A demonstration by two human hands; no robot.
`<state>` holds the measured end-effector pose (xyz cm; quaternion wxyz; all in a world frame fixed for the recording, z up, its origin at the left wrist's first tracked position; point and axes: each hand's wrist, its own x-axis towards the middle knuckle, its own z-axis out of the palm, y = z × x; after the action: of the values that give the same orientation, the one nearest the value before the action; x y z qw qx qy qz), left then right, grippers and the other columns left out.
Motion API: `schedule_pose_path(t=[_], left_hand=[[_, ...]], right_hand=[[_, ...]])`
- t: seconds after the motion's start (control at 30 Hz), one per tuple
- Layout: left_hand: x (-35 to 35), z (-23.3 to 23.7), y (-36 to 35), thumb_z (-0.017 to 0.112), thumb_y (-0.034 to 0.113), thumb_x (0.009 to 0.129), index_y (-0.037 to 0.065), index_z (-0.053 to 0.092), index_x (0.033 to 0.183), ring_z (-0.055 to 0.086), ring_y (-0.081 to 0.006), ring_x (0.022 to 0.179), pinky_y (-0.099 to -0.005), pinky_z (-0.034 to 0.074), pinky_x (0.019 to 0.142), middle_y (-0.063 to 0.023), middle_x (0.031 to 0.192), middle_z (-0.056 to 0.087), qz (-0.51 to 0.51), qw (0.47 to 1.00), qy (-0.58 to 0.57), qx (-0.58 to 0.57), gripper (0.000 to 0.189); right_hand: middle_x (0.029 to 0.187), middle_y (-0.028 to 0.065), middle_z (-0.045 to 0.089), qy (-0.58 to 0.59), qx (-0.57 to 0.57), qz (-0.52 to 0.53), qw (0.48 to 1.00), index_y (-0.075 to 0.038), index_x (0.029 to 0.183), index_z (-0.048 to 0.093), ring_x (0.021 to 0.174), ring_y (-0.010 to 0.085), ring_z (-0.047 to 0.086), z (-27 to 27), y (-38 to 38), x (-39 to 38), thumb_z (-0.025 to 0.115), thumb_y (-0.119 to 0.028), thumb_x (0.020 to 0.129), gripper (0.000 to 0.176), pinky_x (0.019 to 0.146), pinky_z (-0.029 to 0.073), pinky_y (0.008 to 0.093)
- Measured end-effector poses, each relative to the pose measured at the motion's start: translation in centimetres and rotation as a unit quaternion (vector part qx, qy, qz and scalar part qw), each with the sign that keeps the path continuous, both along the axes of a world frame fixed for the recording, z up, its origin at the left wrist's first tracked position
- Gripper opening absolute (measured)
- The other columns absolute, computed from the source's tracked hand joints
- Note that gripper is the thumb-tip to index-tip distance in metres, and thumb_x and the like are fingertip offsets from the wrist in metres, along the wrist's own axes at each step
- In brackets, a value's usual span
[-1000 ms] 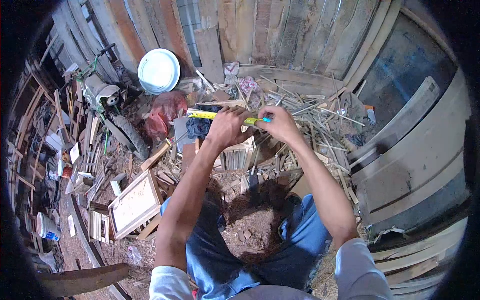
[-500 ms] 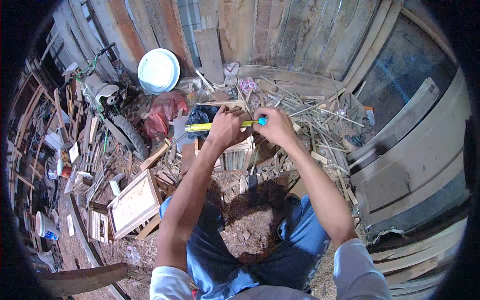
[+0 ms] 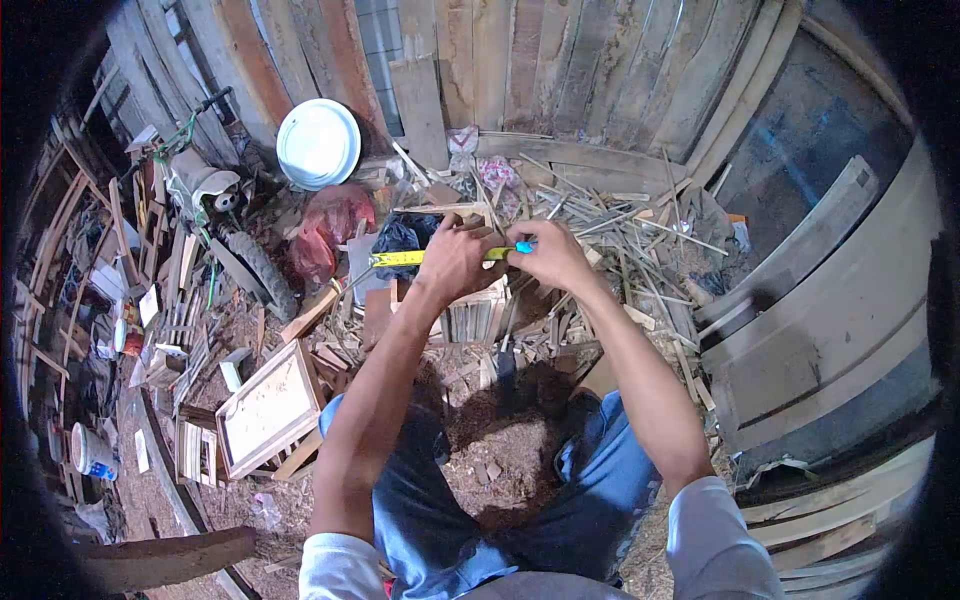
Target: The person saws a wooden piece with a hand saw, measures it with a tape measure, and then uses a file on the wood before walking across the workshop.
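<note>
A yellow tape measure (image 3: 398, 259) stretches level across the middle of the head view, its blade running out to the left. My left hand (image 3: 455, 262) is closed around the blade, palm down. Close beside it, my right hand (image 3: 552, 256) pinches the tape's teal end piece (image 3: 525, 247) between thumb and fingers. Below both hands stands a small slatted wooden crate (image 3: 474, 322), partly covered by them. A black plastic bag (image 3: 400, 236) lies just behind the blade, left of my left hand.
Scrap wood strips (image 3: 640, 240) lie heaped at the back right. A framed wooden panel (image 3: 268, 410) leans at the left. Further back are a red plastic bag (image 3: 330, 225), a white round lid (image 3: 318, 143) and a motorbike (image 3: 225, 215). A plank wall (image 3: 540, 70) closes the back.
Both hands keep their hold on the tape measure. The blade and its teal end have dipped very slightly; the rest looks the same.
</note>
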<state>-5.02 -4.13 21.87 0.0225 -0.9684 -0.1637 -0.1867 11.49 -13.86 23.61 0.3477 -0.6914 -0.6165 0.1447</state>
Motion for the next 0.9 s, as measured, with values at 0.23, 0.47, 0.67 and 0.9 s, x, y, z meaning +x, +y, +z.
schedule_pose_path(t=[0.23, 0.47, 0.67, 0.9], left_hand=[[-0.6, -0.2, 0.5, 0.072, 0.035, 0.072, 0.017, 0.066, 0.105, 0.065, -0.0248, 0.095, -0.0425, 0.036, 0.098, -0.0079, 0.100, 0.070, 0.002, 1.000, 0.002, 0.002, 0.038], [-1.6, 0.4, 1.0, 0.072, 0.033, 0.072, 0.014, 0.067, 0.102, 0.065, -0.0254, 0.094, -0.0422, 0.036, 0.097, -0.0080, 0.096, 0.070, 0.025, 0.999, 0.024, -0.020, 0.036], [-2.9, -1.5, 3.0, 0.074, 0.028, 0.067, 0.015, 0.070, 0.093, 0.065, -0.0272, 0.089, -0.0400, 0.042, 0.092, -0.0093, 0.090, 0.070, 0.023, 0.997, -0.060, 0.039, 0.029], [-5.4, -1.6, 3.5, 0.069, 0.026, 0.071, 0.010, 0.070, 0.089, 0.066, -0.0338, 0.073, -0.0437, 0.053, 0.072, -0.0135, 0.078, 0.069, 0.097, 0.990, -0.023, -0.101, 0.024]], right_hand=[[0.080, 0.0130, 0.068, -0.011, -0.020, -0.001, 1.000, -0.011, 0.083, 0.069, 0.077, 0.0319, 0.066, -0.2, 0.0, 1.1, 0.070, -0.026, 0.071, 0.020, 0.071, 0.050, 0.0402], [0.080, 0.0137, 0.068, -0.021, -0.034, -0.004, 0.999, -0.013, 0.083, 0.068, 0.077, 0.0323, 0.066, -0.9, 0.1, 3.2, 0.070, -0.028, 0.072, 0.019, 0.071, 0.051, 0.0405], [0.083, 0.0143, 0.069, -0.027, -0.034, -0.005, 0.999, -0.011, 0.088, 0.068, 0.078, 0.0301, 0.067, -0.6, -0.5, 4.1, 0.073, -0.031, 0.073, 0.026, 0.070, 0.051, 0.0374], [0.085, 0.0155, 0.067, -0.013, -0.041, -0.088, 0.995, -0.001, 0.105, 0.061, 0.082, 0.0308, 0.066, -0.1, -0.9, 3.4, 0.056, -0.059, 0.088, 0.060, 0.078, 0.049, 0.0397]])
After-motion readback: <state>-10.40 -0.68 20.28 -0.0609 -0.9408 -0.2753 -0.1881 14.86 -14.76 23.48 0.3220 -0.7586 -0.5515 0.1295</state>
